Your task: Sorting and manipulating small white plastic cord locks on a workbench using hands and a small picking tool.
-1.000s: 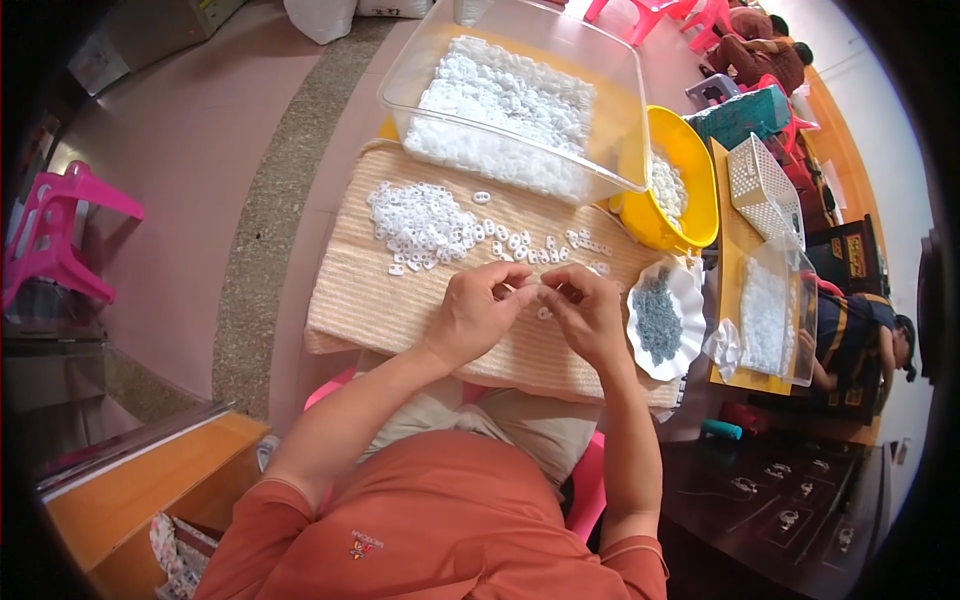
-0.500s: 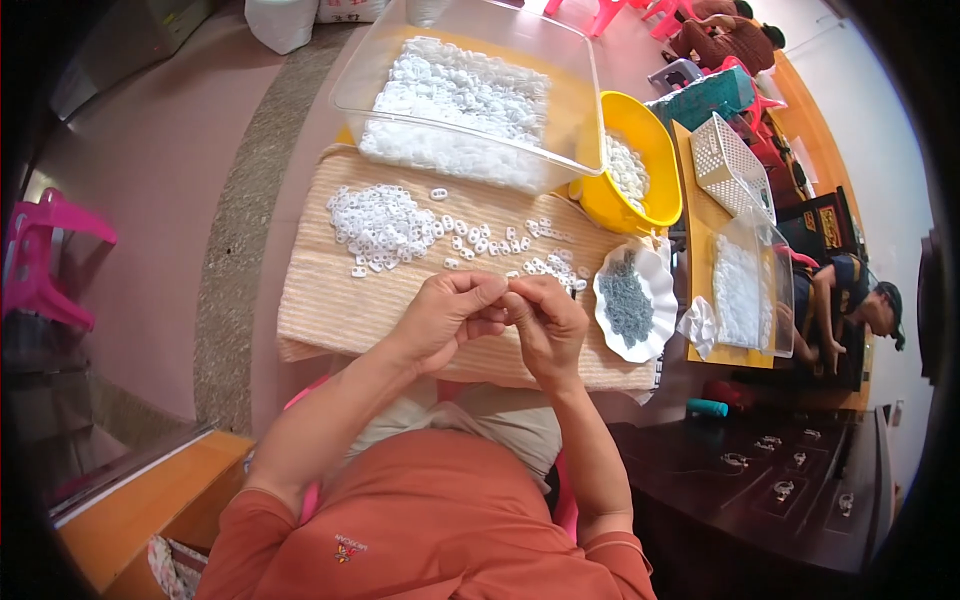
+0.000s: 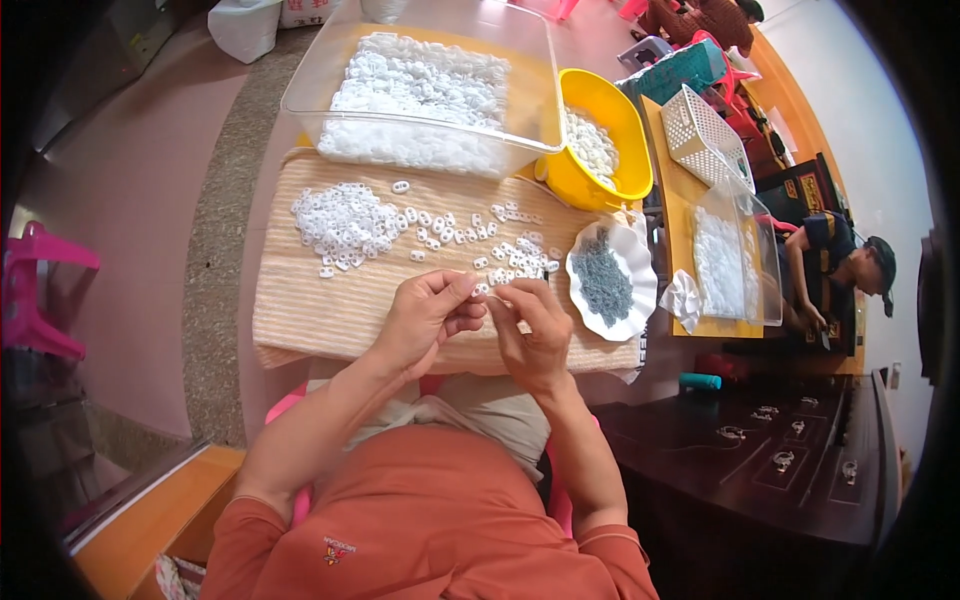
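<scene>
My left hand (image 3: 424, 318) pinches a small white two-holed plastic piece (image 3: 480, 290) between thumb and forefinger. Close beside it, my right hand (image 3: 535, 335) has its thumb and fingers curled together at the piece; anything between them is too small to make out. Beyond the hands, loose white pieces (image 3: 520, 258) lie scattered on the striped cloth (image 3: 330, 310), and a bigger heap of the same pieces (image 3: 345, 225) sits to the left. A white scalloped dish (image 3: 640, 300) holding small dark grey bits (image 3: 603, 280) stands right of my right hand.
Behind the heap stands a clear plastic bin (image 3: 545, 75) full of white pieces. A yellow tub (image 3: 635, 150) is at its right. Farther right are a white perforated basket (image 3: 705, 140) and another clear bin (image 3: 768, 285). A person (image 3: 850, 265) works beyond. A pink stool (image 3: 45, 285) stands left.
The view has shifted, so the table appears farther left and slightly higher. My fingertips have parted a little, and the white piece now shows between my hands.
</scene>
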`<state>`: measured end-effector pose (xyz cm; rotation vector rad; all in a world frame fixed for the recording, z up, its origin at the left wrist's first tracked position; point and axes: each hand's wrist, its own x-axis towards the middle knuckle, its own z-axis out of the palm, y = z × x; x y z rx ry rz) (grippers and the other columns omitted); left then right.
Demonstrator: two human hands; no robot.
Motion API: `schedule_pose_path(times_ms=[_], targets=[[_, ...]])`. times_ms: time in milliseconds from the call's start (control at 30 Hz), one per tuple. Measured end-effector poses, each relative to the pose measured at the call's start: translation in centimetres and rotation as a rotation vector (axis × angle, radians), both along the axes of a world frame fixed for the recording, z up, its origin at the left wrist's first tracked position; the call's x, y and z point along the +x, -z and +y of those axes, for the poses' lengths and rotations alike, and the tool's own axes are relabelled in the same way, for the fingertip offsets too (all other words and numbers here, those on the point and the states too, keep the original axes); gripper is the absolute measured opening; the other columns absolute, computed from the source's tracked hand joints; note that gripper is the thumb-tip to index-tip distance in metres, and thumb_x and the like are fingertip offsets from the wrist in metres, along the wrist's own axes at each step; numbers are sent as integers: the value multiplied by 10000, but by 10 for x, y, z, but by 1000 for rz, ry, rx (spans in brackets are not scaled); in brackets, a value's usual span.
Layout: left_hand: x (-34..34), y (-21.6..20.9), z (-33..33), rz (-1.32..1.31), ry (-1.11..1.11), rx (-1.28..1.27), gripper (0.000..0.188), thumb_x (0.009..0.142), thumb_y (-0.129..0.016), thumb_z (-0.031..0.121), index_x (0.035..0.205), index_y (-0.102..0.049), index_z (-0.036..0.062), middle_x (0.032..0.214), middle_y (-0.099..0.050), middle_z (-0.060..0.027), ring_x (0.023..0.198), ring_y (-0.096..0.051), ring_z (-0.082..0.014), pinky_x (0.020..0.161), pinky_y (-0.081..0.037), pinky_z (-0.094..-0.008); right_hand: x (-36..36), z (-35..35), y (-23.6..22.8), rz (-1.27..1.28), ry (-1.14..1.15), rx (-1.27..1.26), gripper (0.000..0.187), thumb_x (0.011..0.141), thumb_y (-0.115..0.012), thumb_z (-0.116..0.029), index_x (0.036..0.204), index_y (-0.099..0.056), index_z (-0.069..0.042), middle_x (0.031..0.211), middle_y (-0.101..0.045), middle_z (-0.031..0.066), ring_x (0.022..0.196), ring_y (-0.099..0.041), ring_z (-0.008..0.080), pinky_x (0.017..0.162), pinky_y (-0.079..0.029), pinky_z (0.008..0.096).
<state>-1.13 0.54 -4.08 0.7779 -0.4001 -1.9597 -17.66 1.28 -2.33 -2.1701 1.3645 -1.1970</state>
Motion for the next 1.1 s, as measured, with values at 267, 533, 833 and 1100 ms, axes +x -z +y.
schedule_pose_path(times_ms=[267, 533, 833, 1100], targets=[[-5, 4, 7, -41, -1, -10, 188, 936, -607, 196, 936, -616, 8, 876, -666, -78, 737, -636, -111, 682, -563, -249, -61, 0, -15, 521, 390, -27, 289, 787, -717, -127, 1039, -636, -10, 1144, -543, 141, 1119, -469, 362, 910, -410, 431], [-12, 0, 9, -87, 30, -31, 169, 934, -604, 174, 934, -623, 7, 875, -665, -77, 734, -636, -106, 670, -570, -249, -76, -12, -5, 611, 397, -43, 361, 807, -705, -220, 1082, -627, 1, 1206, -519, 171, 1212, -413, 398, 999, -367, 458], [-11, -1, 10, -93, 27, -27, 159, 932, -606, 165, 921, -622, 7, 865, -666, -84, 712, -639, -105, 653, -573, -248, -76, -20, 1, 634, 382, -59, 318, 820, -689, -214, 1066, -634, -20, 1178, -528, 163, 1195, -423, 391, 996, -366, 460], [-11, 3, 11, -70, 30, -36, 155, 929, -612, 168, 909, -623, 14, 861, -668, -84, 705, -638, -102, 646, -570, -245, -75, -15, 6, 615, 409, -79, 261, 835, -667, -187, 1021, -643, -5, 1131, -552, 159, 1144, -459, 382, 970, -388, 458]])
